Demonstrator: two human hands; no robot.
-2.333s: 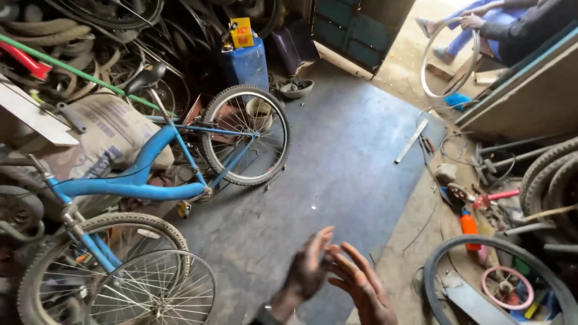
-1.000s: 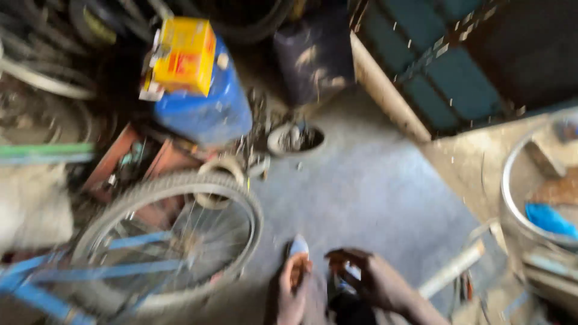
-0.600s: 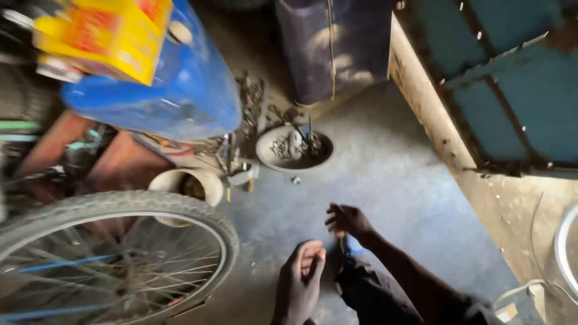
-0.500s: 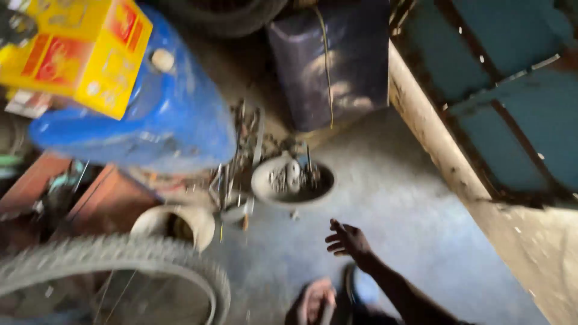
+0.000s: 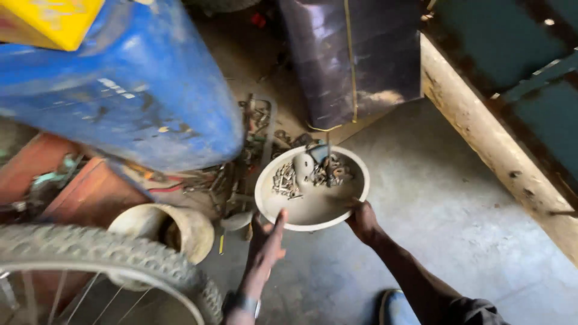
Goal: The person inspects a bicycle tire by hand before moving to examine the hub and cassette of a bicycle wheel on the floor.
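A shallow cream bowl [image 5: 313,207] sits between the two hands, low over the concrete floor [image 5: 457,204]; it holds a scatter of nuts and bolts [image 5: 286,180] and darker metal parts [image 5: 328,171] toward its far side; the near half of the bowl is bare. The right hand [image 5: 363,221] grips the bowl's near right rim, fingers curled under it; the left hand [image 5: 266,241] meets the near left rim with the thumb up against the edge and the fingers loosely spread beneath. Just left of the bowl lies a tangle of rusty hardware [image 5: 241,174] on the floor; beyond it stands a blue drum [image 5: 132,90]; behind the bowl a dark container [image 5: 355,54]; a pale open pot [image 5: 168,232] and a bicycle tyre [image 5: 120,265] lie to the lower left; a wooden beam [image 5: 494,144] runs along the right.
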